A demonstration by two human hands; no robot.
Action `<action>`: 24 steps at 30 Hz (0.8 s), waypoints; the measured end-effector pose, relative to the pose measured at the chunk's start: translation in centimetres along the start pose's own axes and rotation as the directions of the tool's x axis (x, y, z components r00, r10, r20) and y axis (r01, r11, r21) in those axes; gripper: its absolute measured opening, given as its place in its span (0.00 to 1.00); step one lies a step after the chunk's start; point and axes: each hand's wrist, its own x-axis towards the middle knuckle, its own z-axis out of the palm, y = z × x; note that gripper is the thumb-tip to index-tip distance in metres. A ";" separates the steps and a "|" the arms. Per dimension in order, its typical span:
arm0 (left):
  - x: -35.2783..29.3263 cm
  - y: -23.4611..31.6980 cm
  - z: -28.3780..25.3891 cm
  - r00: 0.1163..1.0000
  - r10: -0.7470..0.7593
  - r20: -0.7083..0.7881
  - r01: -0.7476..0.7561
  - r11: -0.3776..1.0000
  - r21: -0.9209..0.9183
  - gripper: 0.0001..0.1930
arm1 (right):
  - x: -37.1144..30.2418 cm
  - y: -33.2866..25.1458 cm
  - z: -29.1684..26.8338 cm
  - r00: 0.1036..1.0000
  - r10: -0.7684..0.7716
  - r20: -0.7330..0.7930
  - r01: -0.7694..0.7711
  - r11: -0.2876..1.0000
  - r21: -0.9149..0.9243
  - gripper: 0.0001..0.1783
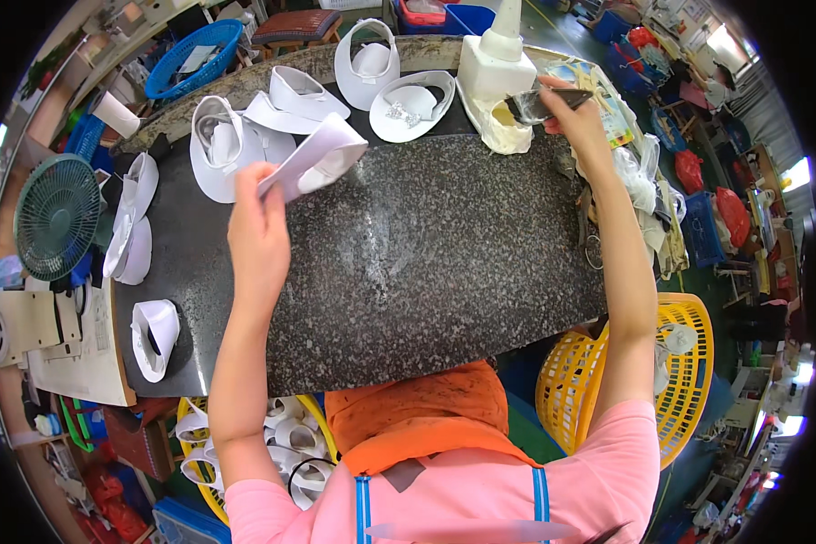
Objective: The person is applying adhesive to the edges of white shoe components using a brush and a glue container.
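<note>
My left hand (258,227) pinches a white shoe upper (335,156) above the stone worktop (408,272). Fingers of my right hand (575,118) are closed around a dark-handled brush (533,107). Its bristle end is at the mouth of a white, glue-crusted pot (497,68) with a cone-shaped top. Along the far edge stand several more white uppers, one (413,107) with a silvery ornament on it. Others lie at the left side, among them a single upper (155,337) near the front left.
A green fan (59,216) stands at the left. Below the worktop, a yellow basket (322,426) holds several white uppers, and another yellow basket (684,390) is at the right. Plastic bags (639,177) and scissors (593,249) are by the right edge.
</note>
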 end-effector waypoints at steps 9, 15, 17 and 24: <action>2.2 -0.5 5.7 0.729 0.655 0.200 -0.682 0.665 0.305 0.13 | 2.5 4.2 1.8 0.981 -0.060 0.186 0.140 0.879 -0.456 0.12; -3.2 -3.0 4.5 0.742 0.548 0.387 -0.657 0.709 0.256 0.12 | -1.6 3.4 1.2 0.899 -0.411 0.151 0.384 0.573 -0.724 0.18; -4.3 -3.6 3.9 0.767 0.458 0.449 -0.596 0.767 0.236 0.12 | -3.2 2.1 1.5 0.931 -0.364 0.007 0.286 0.719 -0.634 0.18; -5.6 -4.0 3.1 0.753 0.530 0.391 -0.637 0.736 0.230 0.12 | -10.1 -6.4 8.7 0.802 -0.036 0.596 -0.178 0.938 0.297 0.11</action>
